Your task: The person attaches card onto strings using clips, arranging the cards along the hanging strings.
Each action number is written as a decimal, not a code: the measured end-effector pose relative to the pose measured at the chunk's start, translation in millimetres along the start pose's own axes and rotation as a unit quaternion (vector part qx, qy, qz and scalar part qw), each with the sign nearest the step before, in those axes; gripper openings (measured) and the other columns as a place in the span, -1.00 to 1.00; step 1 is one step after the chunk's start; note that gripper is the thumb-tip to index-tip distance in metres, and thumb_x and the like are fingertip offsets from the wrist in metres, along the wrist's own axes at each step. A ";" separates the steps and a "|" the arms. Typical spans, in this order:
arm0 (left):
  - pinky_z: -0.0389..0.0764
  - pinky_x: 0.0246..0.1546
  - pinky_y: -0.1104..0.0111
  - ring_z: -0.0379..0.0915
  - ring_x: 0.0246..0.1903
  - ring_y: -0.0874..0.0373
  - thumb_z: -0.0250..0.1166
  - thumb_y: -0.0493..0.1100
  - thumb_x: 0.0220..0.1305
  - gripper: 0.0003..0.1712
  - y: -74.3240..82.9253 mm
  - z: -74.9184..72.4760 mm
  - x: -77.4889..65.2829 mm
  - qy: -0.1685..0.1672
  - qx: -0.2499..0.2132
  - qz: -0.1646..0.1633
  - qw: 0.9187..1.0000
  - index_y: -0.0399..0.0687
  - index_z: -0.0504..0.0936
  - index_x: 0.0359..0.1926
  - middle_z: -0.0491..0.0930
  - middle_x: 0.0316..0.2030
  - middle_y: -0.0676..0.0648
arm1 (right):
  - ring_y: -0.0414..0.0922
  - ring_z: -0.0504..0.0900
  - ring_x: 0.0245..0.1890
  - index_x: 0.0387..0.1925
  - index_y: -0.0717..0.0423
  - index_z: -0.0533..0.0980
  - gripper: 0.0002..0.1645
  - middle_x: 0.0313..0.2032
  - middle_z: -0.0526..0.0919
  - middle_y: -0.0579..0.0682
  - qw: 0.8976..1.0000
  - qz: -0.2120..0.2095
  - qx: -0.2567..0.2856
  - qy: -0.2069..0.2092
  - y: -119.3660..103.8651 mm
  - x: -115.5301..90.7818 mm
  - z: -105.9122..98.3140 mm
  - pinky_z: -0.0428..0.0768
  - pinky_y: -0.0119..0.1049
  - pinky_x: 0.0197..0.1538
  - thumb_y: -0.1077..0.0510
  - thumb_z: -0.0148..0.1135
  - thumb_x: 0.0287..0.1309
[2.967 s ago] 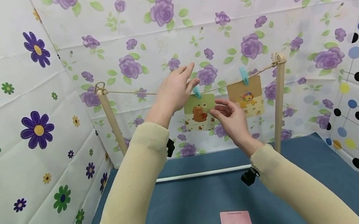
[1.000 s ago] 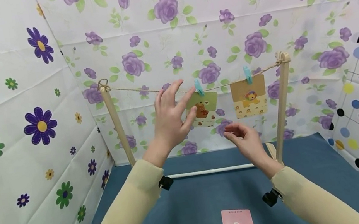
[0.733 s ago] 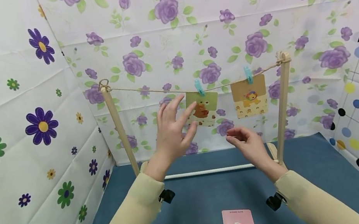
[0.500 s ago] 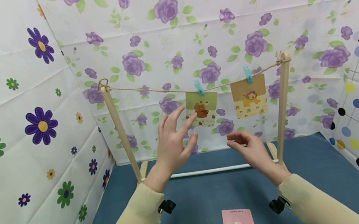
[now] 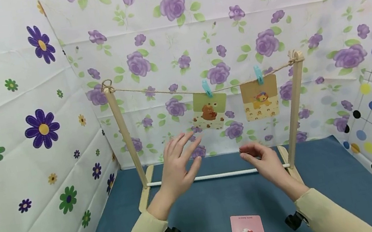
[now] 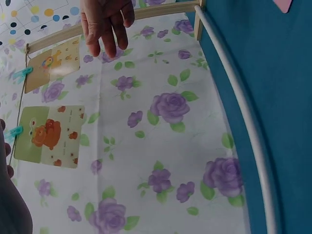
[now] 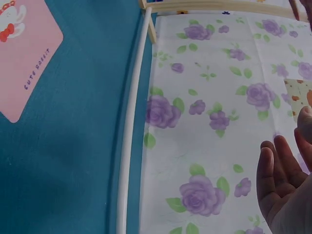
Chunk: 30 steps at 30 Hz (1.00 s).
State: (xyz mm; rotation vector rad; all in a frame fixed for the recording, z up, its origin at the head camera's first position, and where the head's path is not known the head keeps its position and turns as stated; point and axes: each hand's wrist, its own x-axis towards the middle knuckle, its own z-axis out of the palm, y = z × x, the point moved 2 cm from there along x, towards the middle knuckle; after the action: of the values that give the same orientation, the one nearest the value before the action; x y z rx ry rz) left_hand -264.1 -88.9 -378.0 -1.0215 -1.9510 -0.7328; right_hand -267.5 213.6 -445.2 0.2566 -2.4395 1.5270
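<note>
- Left hand (image 5: pixel 176 172): raised over the blue bench (image 5: pixel 202 219), fingers spread, empty.
- Right hand (image 5: pixel 267 165): at its 3 o'clock, fingers loosely bent, empty.
- Bear card (image 5: pixel 209 111): green above cream, slightly tilted, hanging between the left hand's 1 and 2 o'clock.
- Lion card (image 5: pixel 260 98): brown above yellow, hanging at the right hand's 12 o'clock.
- Two turquoise clips (image 5: pixel 207 88), one per hanging card, on one string (image 5: pixel 171 92).
- One pink rabbit card (image 5: pixel 247 231): flat, right hand's 7 o'clock.

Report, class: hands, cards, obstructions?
Left hand, right hand: empty. Bear card, lion card clipped to string; pink card lying on blue cloth. No obstruction visible.
</note>
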 end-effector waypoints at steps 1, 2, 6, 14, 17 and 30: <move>0.17 0.47 -0.34 0.23 0.52 -0.21 0.19 0.00 0.60 -0.51 -0.4 -0.1 -4.8 0.000 -0.005 -0.006 1.000 -0.06 0.63 0.40 0.45 0.47 -0.16 | -0.08 0.69 0.05 0.19 0.00 0.68 -0.58 0.05 0.76 -0.03 1.000 0.002 0.001 -0.002 1.0 -1.9 -0.2 0.67 -0.30 0.04 -0.13 0.35 0.50; 0.20 0.46 -0.33 0.23 0.52 -0.20 0.23 -0.04 0.56 -0.50 -0.9 -0.1 -10.0 0.000 -0.009 -0.012 1.000 -0.06 0.62 0.41 0.45 0.47 -0.18 | -0.08 0.69 0.05 0.19 -0.01 0.68 -0.58 0.05 0.76 -0.03 1.000 0.002 0.001 -0.005 2.1 -3.8 -0.4 0.68 -0.30 0.03 -0.14 0.35 0.50; 0.23 0.43 -0.35 0.24 0.52 -0.21 0.29 -0.12 0.49 -0.47 -4.1 -0.4 -31.3 -0.004 -0.019 -0.045 0.999 -0.04 0.61 0.43 0.46 0.45 -0.20 | -0.09 0.70 0.05 0.20 -0.04 0.68 -0.58 0.06 0.76 -0.04 1.000 0.004 0.001 -0.017 7.2 -10.8 -0.8 0.70 -0.30 0.00 -0.14 0.35 0.50; 0.27 0.39 -0.35 0.28 0.48 -0.21 0.33 -0.21 0.48 -0.40 -8.9 -2.9 -69.1 -0.041 -0.038 -0.105 0.993 -0.02 0.55 0.49 0.43 0.47 -0.18 | -0.09 0.71 0.02 0.21 0.05 0.68 -0.58 0.06 0.76 -0.03 0.999 0.004 0.012 -0.029 14.4 -24.6 1.2 0.71 -0.33 -0.04 -0.07 0.37 0.49; 0.28 0.38 -0.35 0.27 0.48 -0.22 0.33 -0.21 0.49 -0.39 -10.3 -4.7 -82.6 -0.061 -0.045 -0.125 0.989 0.00 0.52 0.52 0.41 0.49 -0.14 | -0.07 0.71 0.03 0.20 0.06 0.68 -0.59 0.07 0.76 -0.01 0.999 0.014 0.020 -0.034 18.9 -28.5 5.3 0.71 -0.35 -0.02 -0.05 0.38 0.49; 0.44 0.34 -0.27 0.32 0.48 -0.13 0.25 -0.02 0.64 -0.43 -21.2 -19.7 -136.4 -0.136 -0.076 -0.230 0.961 0.13 0.46 0.56 0.39 0.52 -0.02 | -0.09 0.71 0.06 0.26 -0.04 0.65 -0.55 0.13 0.74 -0.02 0.993 0.060 -0.022 -0.101 39.8 -45.7 19.8 0.74 -0.18 0.02 -0.03 0.43 0.43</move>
State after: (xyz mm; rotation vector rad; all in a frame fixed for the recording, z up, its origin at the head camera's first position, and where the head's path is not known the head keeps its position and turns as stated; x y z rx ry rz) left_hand -226.1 -168.1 -486.3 -0.7926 -2.4444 -1.0554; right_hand -237.5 213.8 -501.4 0.2725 -2.6869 1.5640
